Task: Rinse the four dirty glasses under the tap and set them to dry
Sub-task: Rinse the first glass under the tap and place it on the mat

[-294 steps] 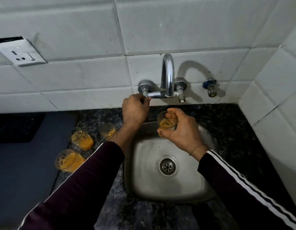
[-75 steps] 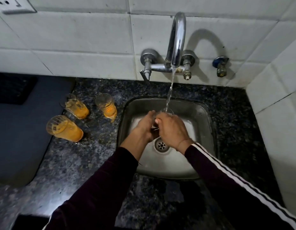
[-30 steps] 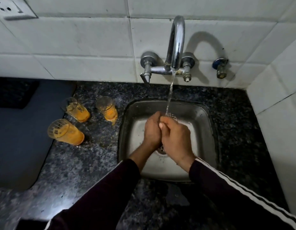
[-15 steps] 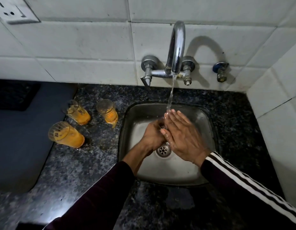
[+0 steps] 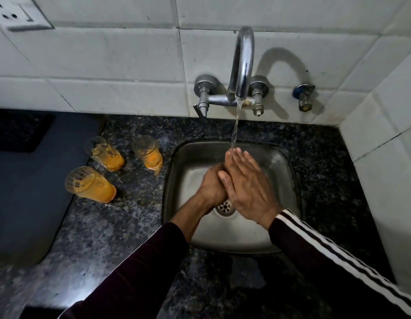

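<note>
Three dirty glasses stained orange stand on the dark granite counter left of the sink: one nearest me (image 5: 91, 185), one behind it (image 5: 107, 154), one closest to the sink (image 5: 148, 153). Water runs from the chrome tap (image 5: 242, 65) in a thin stream (image 5: 235, 127) onto my right fingertips. My left hand (image 5: 211, 187) is curled over the steel sink (image 5: 289, 180), gripping the fourth glass, which is hidden. My right hand (image 5: 246, 187) lies flat with straight fingers, pressed over my left hand and covering the glass.
The sink drain (image 5: 225, 207) shows just below my hands. A dark mat (image 5: 27, 180) covers the counter at the left. A small valve (image 5: 303, 97) sticks out of the tiled wall right of the tap, and a wall socket (image 5: 18, 12) sits top left.
My right hand went from curled on the glass to flat, with fingers straightened over my left hand. The tap, closed at first, is running. The three glasses on the counter have not moved.
</note>
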